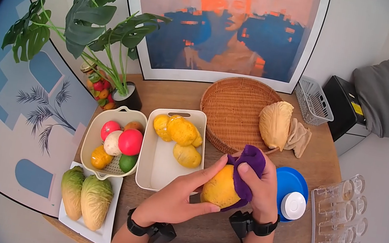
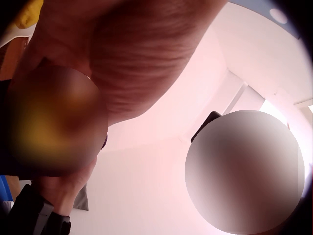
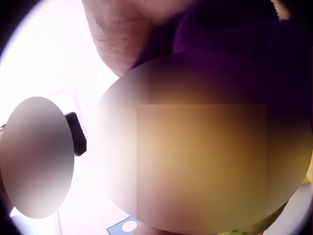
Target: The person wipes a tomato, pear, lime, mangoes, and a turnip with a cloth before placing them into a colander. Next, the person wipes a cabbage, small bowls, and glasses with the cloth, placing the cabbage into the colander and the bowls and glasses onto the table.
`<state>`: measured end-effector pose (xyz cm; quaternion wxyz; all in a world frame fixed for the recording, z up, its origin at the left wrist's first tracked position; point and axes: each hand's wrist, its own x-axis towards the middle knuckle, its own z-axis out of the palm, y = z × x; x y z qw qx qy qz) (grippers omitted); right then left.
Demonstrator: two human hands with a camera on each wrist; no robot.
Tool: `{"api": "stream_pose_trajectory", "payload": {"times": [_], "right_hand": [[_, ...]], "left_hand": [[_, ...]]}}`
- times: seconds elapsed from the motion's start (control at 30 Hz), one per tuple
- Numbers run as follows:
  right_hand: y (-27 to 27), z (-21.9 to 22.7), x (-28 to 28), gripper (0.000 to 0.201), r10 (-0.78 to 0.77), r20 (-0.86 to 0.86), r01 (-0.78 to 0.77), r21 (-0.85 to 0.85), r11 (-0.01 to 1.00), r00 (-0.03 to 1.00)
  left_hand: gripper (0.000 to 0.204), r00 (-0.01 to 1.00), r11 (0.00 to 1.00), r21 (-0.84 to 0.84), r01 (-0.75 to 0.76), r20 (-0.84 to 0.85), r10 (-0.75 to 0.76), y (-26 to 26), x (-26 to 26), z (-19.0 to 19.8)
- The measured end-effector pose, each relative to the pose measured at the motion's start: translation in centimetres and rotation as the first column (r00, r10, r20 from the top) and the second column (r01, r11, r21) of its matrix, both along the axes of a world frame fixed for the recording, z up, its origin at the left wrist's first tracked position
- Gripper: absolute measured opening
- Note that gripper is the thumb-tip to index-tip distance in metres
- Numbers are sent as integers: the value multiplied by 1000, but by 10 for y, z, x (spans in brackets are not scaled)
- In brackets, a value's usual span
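Just in front of the tray, my left hand [image 1: 178, 192] grips a yellow mango [image 1: 219, 189] with dark specks, thumb below and fingers above it. My right hand [image 1: 265, 191] holds a purple cloth [image 1: 251, 163] against the mango's right side, its thumb pressing on the folds. Several more yellow mangoes [image 1: 183, 131] lie in a cream tray [image 1: 157, 179] behind my left hand. Blurred patches cover much of both wrist views; the purple cloth [image 3: 220, 29] shows along the top of the right one.
On the left are a cream basket [image 1: 96, 129] of mixed produce and a white plate [image 1: 111, 215] with two cabbages [image 1: 95, 202]. Behind stand a potted plant [image 1: 127, 95] and a round wicker tray [image 1: 231, 112]. At right are a blue plate [image 1: 284, 179], white cup [image 1: 293, 206] and glass rack [image 1: 340, 211].
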<state>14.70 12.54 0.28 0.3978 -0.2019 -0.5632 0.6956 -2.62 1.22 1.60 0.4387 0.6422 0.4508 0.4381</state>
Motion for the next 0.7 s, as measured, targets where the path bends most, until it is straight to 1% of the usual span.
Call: {"api": "stream_pose_trajectory", "payload": {"times": [0.07,0.1,0.13,0.17,0.2,0.27,0.3,0.37,0.4,0.47,0.5,0.53,0.57,0.6,0.7], "right_hand": [[-2,0,-2,43,-17,-37,17,-1,1000,999],[-2,0,-1,43,-18,-37,18,-2,1000,999],[-2,-1,1,46,23,-55,-23,4,1000,998],[-2,-1,1,50,65,-74,-65,11,998,995],[-2,0,1,50,65,-75,-64,11,998,995],[-3,5,-2,73,106,-1,-104,165,981,994],[-4,5,-5,73,105,-1,-104,164,981,994],[-6,6,-8,97,125,78,-142,276,951,989],[-6,6,-9,105,157,113,-180,237,955,981],[-6,4,-12,104,153,114,-177,246,953,982],[-7,4,-14,103,150,116,-176,255,951,982],[-7,3,-16,103,150,116,-176,255,951,982],[-8,3,-17,103,127,135,-162,299,940,983],[-9,2,-18,103,103,153,-150,343,927,983],[-11,3,-19,99,83,112,-117,339,933,990]], "left_hand": [[89,997,998,-18,-60,46,61,-1,0,0],[89,997,998,-19,-60,46,61,-1,0,-1],[90,980,997,-59,-59,187,69,-1,0,-3],[90,942,994,-98,-54,325,83,0,0,-5],[90,942,994,-98,-54,324,83,1,0,-4],[86,879,995,-71,-70,467,95,2,-3,-2],[86,879,995,-71,-70,467,95,3,-4,-5],[80,814,988,-21,-151,564,136,6,-7,-11],[80,815,989,-21,-149,564,135,5,-7,-10],[75,707,965,-163,-203,658,260,3,-5,-5],[75,707,965,-163,-203,657,260,2,-4,-3],[75,653,953,-213,-214,694,302,1,-3,-1],[75,595,939,-264,-220,726,343,1,-2,0],[75,595,939,-264,-220,727,343,2,-2,0],[76,611,946,-221,-237,723,322,2,-6,-1]]}}
